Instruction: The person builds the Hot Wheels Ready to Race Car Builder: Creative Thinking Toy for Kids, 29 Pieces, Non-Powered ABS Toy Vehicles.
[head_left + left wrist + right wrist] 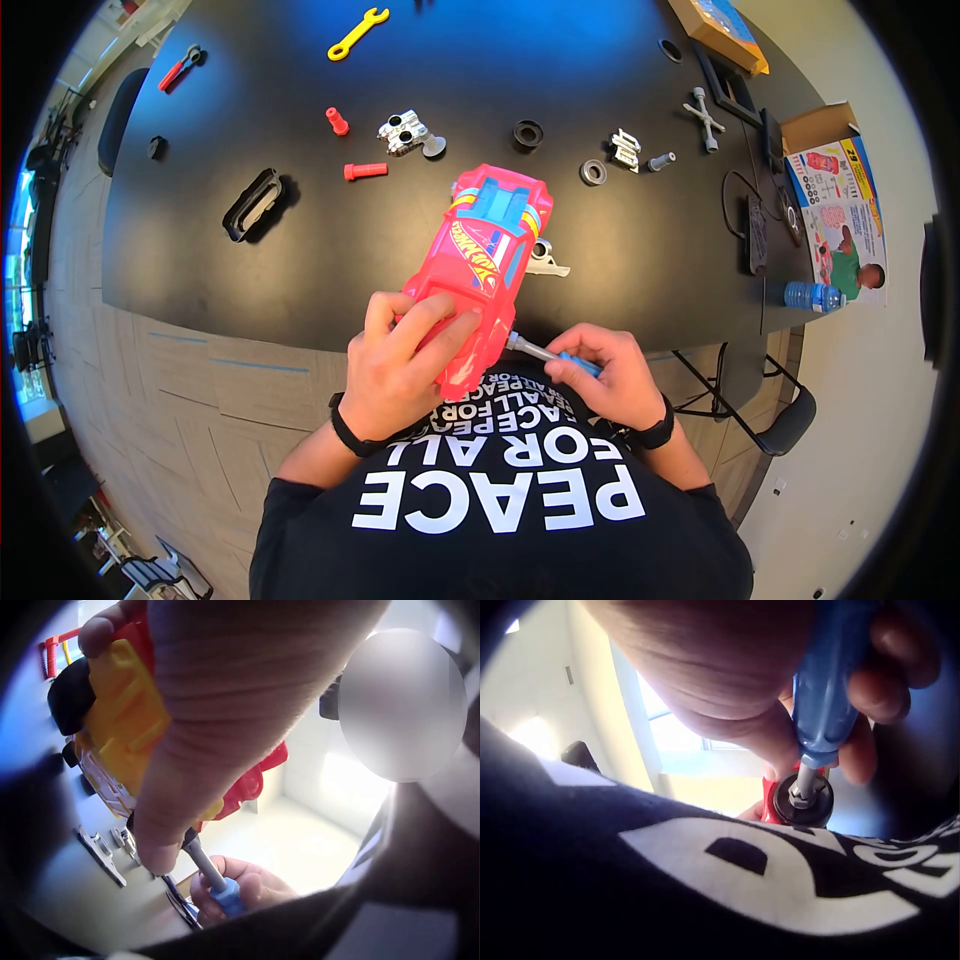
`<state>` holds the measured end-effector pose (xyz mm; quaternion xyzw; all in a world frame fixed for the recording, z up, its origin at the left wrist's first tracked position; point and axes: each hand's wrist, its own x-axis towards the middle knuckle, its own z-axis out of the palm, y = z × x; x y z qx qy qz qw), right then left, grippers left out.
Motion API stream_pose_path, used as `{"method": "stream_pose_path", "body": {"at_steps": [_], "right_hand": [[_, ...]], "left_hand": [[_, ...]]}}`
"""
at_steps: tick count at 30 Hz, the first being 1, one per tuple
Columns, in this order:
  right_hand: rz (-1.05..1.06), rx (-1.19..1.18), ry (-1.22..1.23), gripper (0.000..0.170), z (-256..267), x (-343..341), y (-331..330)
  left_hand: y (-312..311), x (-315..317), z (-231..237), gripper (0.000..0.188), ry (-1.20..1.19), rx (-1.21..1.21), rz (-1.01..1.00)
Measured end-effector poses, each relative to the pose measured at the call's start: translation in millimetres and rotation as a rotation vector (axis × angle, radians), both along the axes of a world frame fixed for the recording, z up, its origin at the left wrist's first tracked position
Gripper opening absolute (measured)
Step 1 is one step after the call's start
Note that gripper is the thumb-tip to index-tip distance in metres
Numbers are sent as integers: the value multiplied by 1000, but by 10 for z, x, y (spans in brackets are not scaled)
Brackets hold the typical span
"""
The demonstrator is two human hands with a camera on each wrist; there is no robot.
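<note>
My left hand (390,350) grips the rear of a red toy car (485,245) with blue and yellow trim, held tilted above the table's near edge. Its yellow underside (127,712) and a black wheel (71,696) show in the left wrist view. In my right hand (620,385) is a toy screwdriver (533,348) with a grey shaft and blue handle (825,697). The screwdriver's tip meets the hub of a black wheel (823,808) on the car's right side, as the right wrist view shows.
Across the black table (300,290) lie a yellow wrench (356,36), red bolts (366,171), a silver engine piece (402,131), a black tire (527,135) and a grey cross-shaped wrench (704,120). A water bottle (812,296) and printed box (840,215) are at right.
</note>
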<state>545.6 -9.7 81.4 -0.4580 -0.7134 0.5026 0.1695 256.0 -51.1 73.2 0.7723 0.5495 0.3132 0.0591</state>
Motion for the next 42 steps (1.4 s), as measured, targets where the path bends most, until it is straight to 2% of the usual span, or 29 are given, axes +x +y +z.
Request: {"method": "stream_pose_path", "body": {"at_steps": [2, 3, 5, 6, 8, 9, 11, 12, 14, 15, 16, 19, 21, 25, 28, 30, 34, 36, 37, 40, 42], "right_hand": [[-73, -366, 96, 15, -5, -23, -5], [-74, -367, 95, 15, 10, -37, 13], [-61, -618, 100, 13, 59, -74, 71], [-60, -619, 100, 13, 62, -89, 75], [-151, -768, 259, 14, 63, -125, 73], [-150, -768, 259, 14, 37, -155, 41], [-135, -259, 240, 23, -49, -196, -44], [-134, -260, 240, 23, -58, -151, -22], [-27, -203, 20, 29, -57, -16, 49], [-76, -311, 73, 26, -28, -44, 35], [-76, -311, 71, 26, -29, -60, 39], [8, -167, 24, 20, -23, -90, 76], [-11, -495, 128, 20, 9, -102, 89], [78, -493, 99, 22, -14, -115, 125], [145, -370, 58, 21, 26, -124, 155], [190, -255, 60, 19, 41, -112, 181], [225, -155, 62, 15, 57, -149, 232], [223, 20, 36, 13, 73, -169, 253], [227, 23, 36, 13, 67, -157, 286], [-10, 257, 23, 28, 41, -57, 508], [-201, 388, -148, 35, 20, -37, 757]], "left_hand": [[2, -12, -24, 57, -1, 11, -5], [0, -24, -39, 57, 1, 20, -7], [-3, -48, -70, 57, 6, 27, -9], [-6, -55, -84, 56, 12, 33, -13], [-4, -63, -103, 56, -6, 34, -2], [-2, -70, -106, 56, -24, 37, 10], [-7, -63, -100, 56, -26, 34, 14], [-10, -59, -100, 56, -29, 31, 14], [-20, -52, -130, 57, -35, 24, 21], [-24, -47, -146, 59, -42, 16, 28], [-22, -47, -156, 59, -43, 16, 28], [-5, -64, -175, 58, -30, 24, 25], [-3, -74, -182, 58, -6, 27, 24], [0, -89, -189, 57, -23, 22, 23], [-14, -142, -207, 55, -52, 59, 26], [-29, -174, -254, 53, -156, 63, 40], [-62, -195, -305, 54, -199, 51, 64], [-67, -234, -346, 62, -193, 61, 38], [-61, -264, -383, 62, -192, 64, 42], [-40, -405, -504, 63, -252, 76, 47], [-6, -549, -547, 66, -349, 72, 10]]}}
